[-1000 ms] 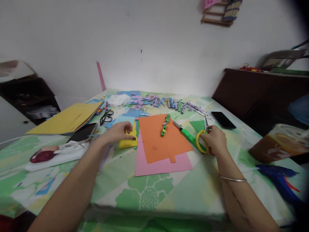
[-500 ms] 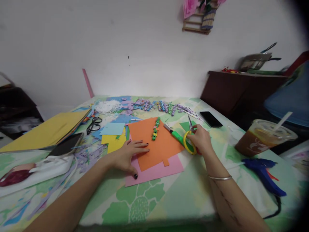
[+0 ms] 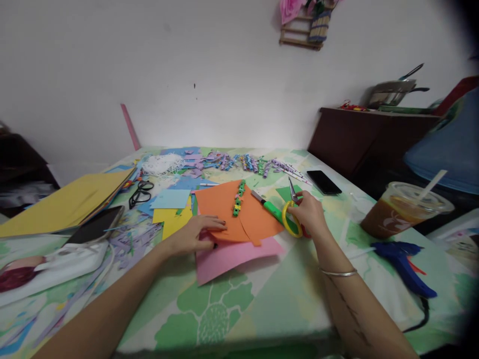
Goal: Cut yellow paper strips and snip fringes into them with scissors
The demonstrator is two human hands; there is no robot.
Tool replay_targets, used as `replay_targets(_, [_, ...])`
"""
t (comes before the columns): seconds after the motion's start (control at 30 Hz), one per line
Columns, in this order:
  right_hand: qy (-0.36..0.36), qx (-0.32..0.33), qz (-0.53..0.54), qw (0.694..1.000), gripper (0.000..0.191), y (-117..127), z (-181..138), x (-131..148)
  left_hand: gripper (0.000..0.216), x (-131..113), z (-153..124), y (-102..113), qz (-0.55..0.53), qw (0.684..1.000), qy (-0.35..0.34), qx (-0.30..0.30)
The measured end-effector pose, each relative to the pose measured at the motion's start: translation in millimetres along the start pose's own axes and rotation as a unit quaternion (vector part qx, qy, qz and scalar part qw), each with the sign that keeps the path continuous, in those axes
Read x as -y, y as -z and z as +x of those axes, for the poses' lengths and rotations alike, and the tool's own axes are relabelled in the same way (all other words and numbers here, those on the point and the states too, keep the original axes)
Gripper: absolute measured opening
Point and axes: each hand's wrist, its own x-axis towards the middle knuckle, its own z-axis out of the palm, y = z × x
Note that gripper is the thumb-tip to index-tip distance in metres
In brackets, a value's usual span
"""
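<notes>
My left hand [image 3: 196, 233] has its fingers on top of the orange paper [image 3: 224, 202] and its thumb below, pinching the near left edge. That edge bulges up, and the pink paper [image 3: 239, 257] underneath is lifted at its near side. A green curled-paper piece [image 3: 238, 199] with small yellow and pink bits lies on the orange sheet, and a small orange strip [image 3: 256, 243] sits at its near edge. My right hand [image 3: 309, 212] is closed around scissors [image 3: 293, 189], blades pointing away. Beside it are a yellow ring [image 3: 286, 222] and a green utility knife [image 3: 273, 210].
A cup of iced drink [image 3: 402, 212] and a blue glue gun [image 3: 402, 264] stand to the right, near a black phone [image 3: 324, 182]. On the left are black-framed glasses [image 3: 141, 193], yellow sheets [image 3: 67, 199], another phone [image 3: 97, 224] and a power strip [image 3: 56, 271]. Paper scraps line the back.
My left hand has gone from lying spread on the papers to pinching the orange sheet, whose near edge has risen and bent. My right hand keeps the scissors in nearly the same place.
</notes>
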Motion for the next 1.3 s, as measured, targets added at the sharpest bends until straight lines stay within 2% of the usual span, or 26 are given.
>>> replay_targets(0.13, [0.000, 0.005, 0.003, 1.000, 0.027, 0, 0, 0, 0.031, -6, 7, -5, -0.020, 0.999, 0.020, -0.037])
replay_targets(0.33, [-0.001, 0.007, 0.003, 1.000, 0.027, 1, 2, -2, 0.042, -1, 7, -2, -0.060, 0.997, 0.043, -0.039])
replay_targets(0.53, [0.005, 0.007, 0.005, 1.000, 0.027, 1, 2, -2, 0.027, 8, -1, 10, -0.034, 0.998, 0.023, 0.048])
replay_targets(0.67, [-0.002, 0.006, 0.005, 1.000, 0.027, 2, 2, -3, 0.041, 11, -6, 12, 0.005, 0.991, 0.013, 0.130])
replay_targets(0.73, [-0.005, 0.006, 0.005, 1.000, 0.028, 2, 1, -4, 0.051, 14, -7, 11, 0.013, 0.989, 0.007, 0.150])
replay_targets(0.93, [-0.008, 0.010, 0.004, 1.000, 0.028, 3, 2, -4, 0.071, 17, -5, 5, -0.026, 0.992, -0.009, 0.125])
replay_targets(1.13, [-0.016, 0.019, -0.012, 1.000, 0.028, 10, 5, -8, 0.068, 7, -1, -1, -0.013, 0.996, -0.018, 0.092])
replay_targets(1.3, [-0.076, 0.020, -0.060, 0.995, 0.028, 13, 5, -14, 0.073, 7, -3, 5, 0.026, 0.997, 0.015, 0.078])
